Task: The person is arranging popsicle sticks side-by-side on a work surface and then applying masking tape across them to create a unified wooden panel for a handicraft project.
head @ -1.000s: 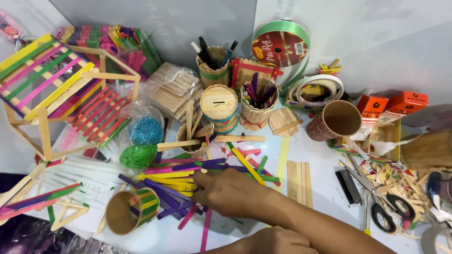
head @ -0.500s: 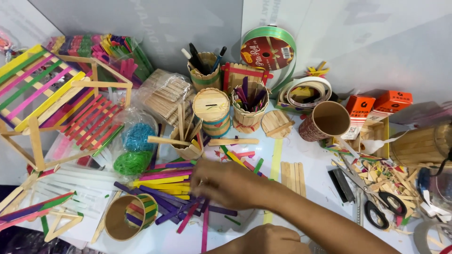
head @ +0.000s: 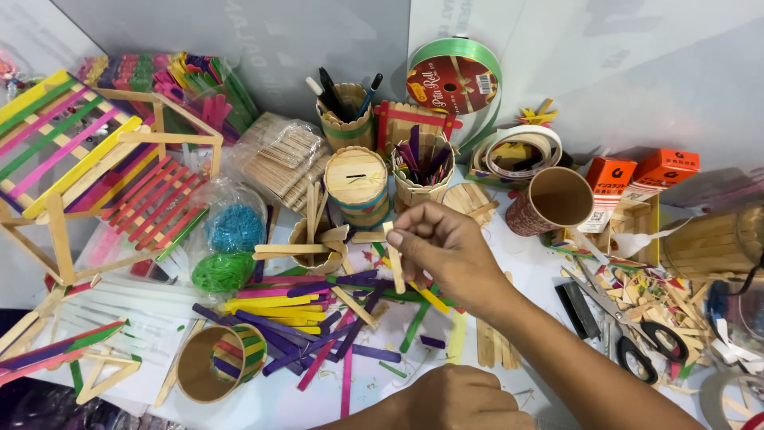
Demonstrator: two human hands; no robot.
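My right hand (head: 442,248) is raised over the middle of the table and pinches a plain wooden craft stick (head: 395,263) between thumb and fingers, the stick hanging almost upright. Below it lies a loose pile of coloured craft sticks (head: 302,314) in purple, yellow, pink and green. My left hand (head: 458,400) rests at the bottom edge with its fingers curled under; nothing shows in it. A small stick-built cup (head: 317,248) with plain sticks across it stands just left of the held stick.
A stick-built bench (head: 95,167) fills the left side. Stick cups, one with pens (head: 344,119), a round stick box (head: 357,185), a ribbon roll (head: 458,80) and a paper cup (head: 553,201) stand behind. Scissors (head: 629,334) and wood scraps lie right; a striped cup (head: 213,373) lies at the front left.
My right hand has lifted off the coloured stick pile and moved up and away from me, now holding a plain wooden stick. The left hand stays at the bottom edge.
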